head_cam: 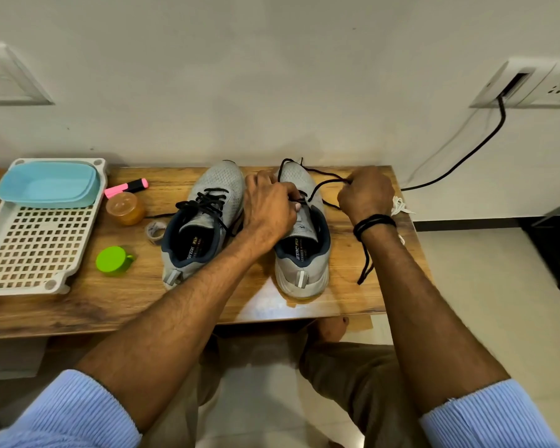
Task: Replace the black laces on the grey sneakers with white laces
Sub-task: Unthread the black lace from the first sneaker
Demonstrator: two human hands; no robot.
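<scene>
Hidden or unclear: the white tray point(39, 240) is cut off by the left frame edge, with a blue tub point(47, 185) across its far end. The left hand point(269, 208) covers the lower eyelets of the right sneaker point(301, 253), so the lace path there is not visible. Its fingertips are mostly hidden and only the thumb tip shows. White laces point(400, 206) are half behind the right wrist, a bundle at the table's right edge. A black cord point(374, 223) is wound on that wrist with its tail hanging. I cannot tell if it is a lace or a band.

Task things vs hands: the left sneaker point(204, 221) is fully laced in black, untouched, just left of the left hand. The left hand's fingers are curled down, gripping the right sneaker at the throat. Whether it also nips the lace is unclear. The black lace point(320, 185) loops over the right sneaker's toe and runs right to the right hand point(366, 195). That hand is a closed fist pinching the lace, held beside the shoe and apart from it.

Edges and room: a pink highlighter point(126, 187), orange jar point(125, 208), tape roll point(156, 232) and green cap point(114, 260) sit between the tray and the left sneaker. Both toes are at the back edge of the table point(110, 305), near the wall. There is bare wood in front of the heels. The right hand is near the right edge, with a black cable point(466, 156) beyond it.
</scene>
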